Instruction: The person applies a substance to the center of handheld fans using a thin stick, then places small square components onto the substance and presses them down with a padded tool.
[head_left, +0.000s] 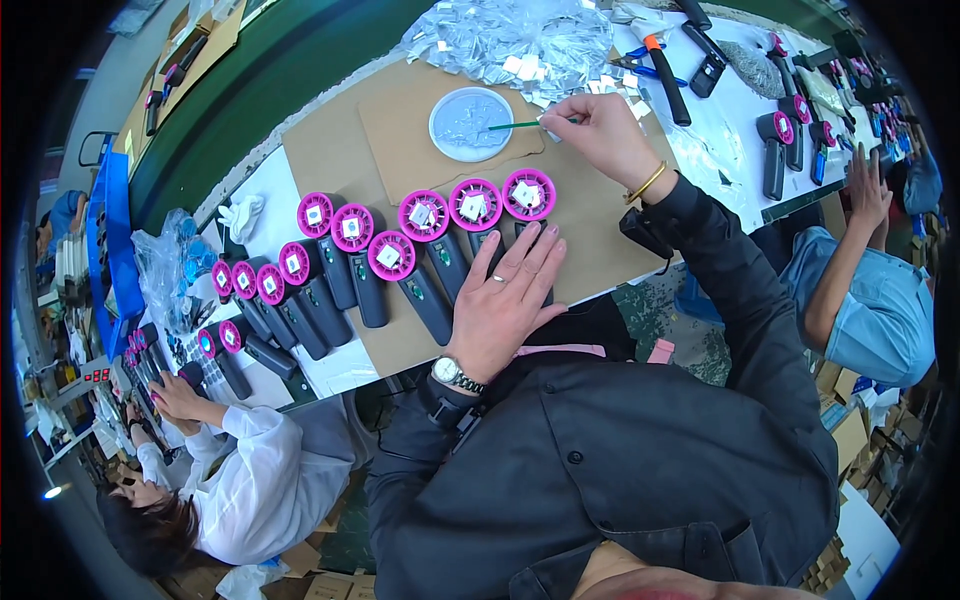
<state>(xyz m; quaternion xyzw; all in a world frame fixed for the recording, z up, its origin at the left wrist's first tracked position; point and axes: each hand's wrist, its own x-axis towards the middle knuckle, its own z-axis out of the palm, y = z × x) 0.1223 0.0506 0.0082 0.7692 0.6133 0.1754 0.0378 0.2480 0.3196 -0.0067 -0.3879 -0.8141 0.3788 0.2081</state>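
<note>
My right hand (600,135) pinches a thin green stick (515,126), its far end in a round white dish (434,125) of clear, wet-looking material. My left hand (505,295) lies flat with fingers stretched over the handles of dark handheld devices, which look like hair dryers or fans. Their pink round ends face up, among them a right-hand one (529,194), its neighbour (475,204) and another (423,215). A whitish square piece sits in the centre of each pink end. My left palm hides parts of the handles beneath it.
Several more such devices (294,263) line the table to the left. A heap of clear plastic and small silvery pieces (520,45) lies beyond the dish. An orange-and-black tool (668,80) rests at the far right. Co-workers sit left (260,480) and right (870,290).
</note>
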